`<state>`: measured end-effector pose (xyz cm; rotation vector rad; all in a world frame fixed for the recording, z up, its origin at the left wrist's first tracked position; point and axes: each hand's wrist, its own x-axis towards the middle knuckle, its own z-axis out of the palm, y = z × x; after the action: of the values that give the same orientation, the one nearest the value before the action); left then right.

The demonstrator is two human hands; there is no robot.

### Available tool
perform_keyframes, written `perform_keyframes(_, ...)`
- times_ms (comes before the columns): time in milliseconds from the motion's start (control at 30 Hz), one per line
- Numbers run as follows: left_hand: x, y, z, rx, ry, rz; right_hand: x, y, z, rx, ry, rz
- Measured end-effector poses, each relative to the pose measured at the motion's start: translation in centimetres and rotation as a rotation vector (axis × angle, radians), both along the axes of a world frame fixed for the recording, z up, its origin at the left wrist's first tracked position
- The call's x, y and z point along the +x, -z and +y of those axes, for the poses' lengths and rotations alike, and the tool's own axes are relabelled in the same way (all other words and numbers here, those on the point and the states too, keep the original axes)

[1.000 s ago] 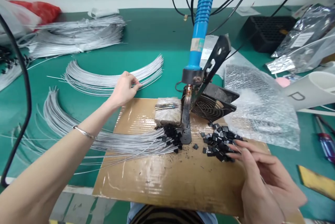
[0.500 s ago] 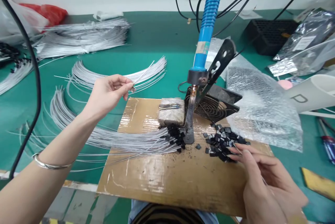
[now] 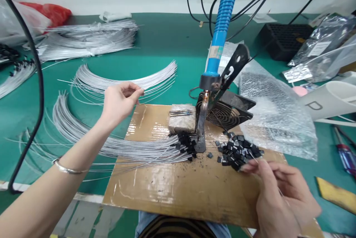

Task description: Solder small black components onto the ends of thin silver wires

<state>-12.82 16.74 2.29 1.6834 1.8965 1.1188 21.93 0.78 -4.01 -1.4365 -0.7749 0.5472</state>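
Observation:
My left hand (image 3: 121,100) is pinched closed at the near side of a curved bundle of thin light-grey wires (image 3: 155,74), seemingly on a single wire; the fingertips partly hide it. Below that forearm lies a second wire bundle (image 3: 139,149), its right ends fitted with black pieces (image 3: 185,145). My right hand (image 3: 280,193) is closed on a thin silvery rod-like thing (image 3: 253,156), whose kind I cannot make out. Its tip points into a pile of small black parts (image 3: 239,149), and the fingertips are at the pile's near edge.
A blue-handled soldering iron (image 3: 221,33) stands tip-down in a black bracket (image 3: 230,71), beside a small fan (image 3: 226,113). Left of it, a block (image 3: 182,119) carries metal rods. Cardboard (image 3: 178,193) lies underneath. Bubble wrap (image 3: 278,115), a screwdriver (image 3: 346,156) and a yellow strip (image 3: 336,195) are rightward.
My left hand has shifted slightly right and down, and the wire end that stuck up from its fingers no longer shows clearly. My right hand remains by the black parts, nearly unmoved.

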Motion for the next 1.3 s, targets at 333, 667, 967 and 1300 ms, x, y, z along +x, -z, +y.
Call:
perform_keyframes(333,-1.9,-4.4,-6.7,-0.620,0.579,-0.100,-1.7,-0.2,-1.7,0.000,-0.472,0.228)
perform_keyframes(667,0.7,-1.0,-10.3,-0.788,0.634,-0.245,-5.6,-2.7,-0.6,-0.185,-0.903,0.028)
perform_keyframes(967,3.2,-0.6,-12.1,-0.542,0.570,-0.054,-6.0,-2.5,-0.4,-0.050,-0.918,-0.252)
perform_keyframes(1300,10.7,0.6,-13.7,-0.590,0.540,-0.272,-6.0,-1.8,-0.8,-0.017,-0.820,-0.226)
